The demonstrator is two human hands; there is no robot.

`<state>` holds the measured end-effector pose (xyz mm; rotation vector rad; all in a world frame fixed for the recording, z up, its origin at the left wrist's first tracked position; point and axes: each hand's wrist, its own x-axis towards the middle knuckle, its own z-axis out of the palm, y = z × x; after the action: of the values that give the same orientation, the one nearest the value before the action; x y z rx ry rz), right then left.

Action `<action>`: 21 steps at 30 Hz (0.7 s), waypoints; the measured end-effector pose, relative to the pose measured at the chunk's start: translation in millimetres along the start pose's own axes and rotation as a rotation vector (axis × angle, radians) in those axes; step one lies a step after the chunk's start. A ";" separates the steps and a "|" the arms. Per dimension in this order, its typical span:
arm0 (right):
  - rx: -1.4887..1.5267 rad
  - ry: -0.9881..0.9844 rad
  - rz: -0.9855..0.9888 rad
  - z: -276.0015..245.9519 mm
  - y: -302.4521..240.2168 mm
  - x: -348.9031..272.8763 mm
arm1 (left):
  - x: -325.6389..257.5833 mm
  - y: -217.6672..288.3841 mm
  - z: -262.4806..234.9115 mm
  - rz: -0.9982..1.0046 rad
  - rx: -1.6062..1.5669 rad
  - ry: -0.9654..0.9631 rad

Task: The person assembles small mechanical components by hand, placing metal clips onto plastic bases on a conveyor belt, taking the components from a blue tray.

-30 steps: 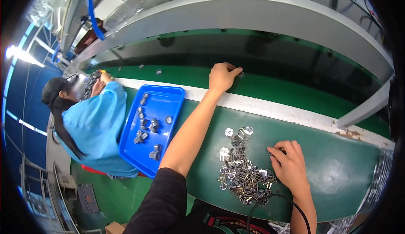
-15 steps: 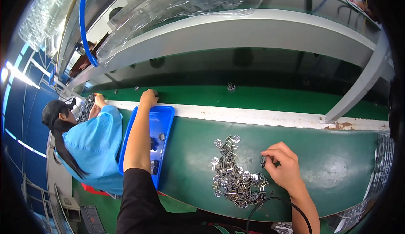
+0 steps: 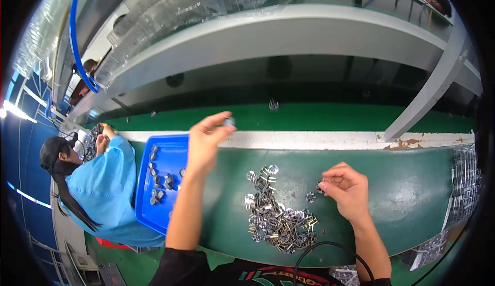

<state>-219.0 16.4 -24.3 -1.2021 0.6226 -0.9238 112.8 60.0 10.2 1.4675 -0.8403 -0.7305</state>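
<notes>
My left hand (image 3: 205, 144) is raised over the right far corner of the blue tray (image 3: 149, 208). Its thumb and fingers pinch a small round grey part (image 3: 229, 123). Over the green tabletop my right hand (image 3: 349, 189) is closed on a small dark metal part (image 3: 319, 187), mostly hidden by the fingertips. Just below those fingertips is a small silver part (image 3: 310, 197); whether it touches the hand, I cannot tell. A pile of clear-and-silver parts with metal prongs (image 3: 281, 224) lies to the left of my right hand. Several dark round parts (image 3: 168, 182) sit in the tray.
Behind a white ledge (image 3: 309, 140) runs a green strip with a few loose parts (image 3: 274, 104). A grey frame post (image 3: 428, 100) rises at the right. Stacked clear plastic trays (image 3: 464, 183) stand at the right edge. A co-worker in blue (image 3: 108, 183) sits at the left.
My left hand has come back from the green strip beyond the tray, moving right with the round part pinched. A silver part now shows below my right fingertips. The view has shifted somewhat.
</notes>
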 end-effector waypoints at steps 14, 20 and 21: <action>-0.625 0.019 -0.490 25.9 -20.6 -8.1 | -121.3 1.6 96.4 0.260 0.299 -0.356; -0.671 -0.019 -0.510 35.1 -14.9 -8.7 | -123.6 -5.0 94.7 0.161 0.148 -0.438; -0.669 -0.009 -0.496 36.3 -14.7 -9.2 | -123.0 -4.8 94.3 0.157 0.146 -0.433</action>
<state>-197.7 41.4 -0.9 -2.0202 0.6616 -1.1614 -32.1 113.0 -5.8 1.3699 -1.3478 -0.8986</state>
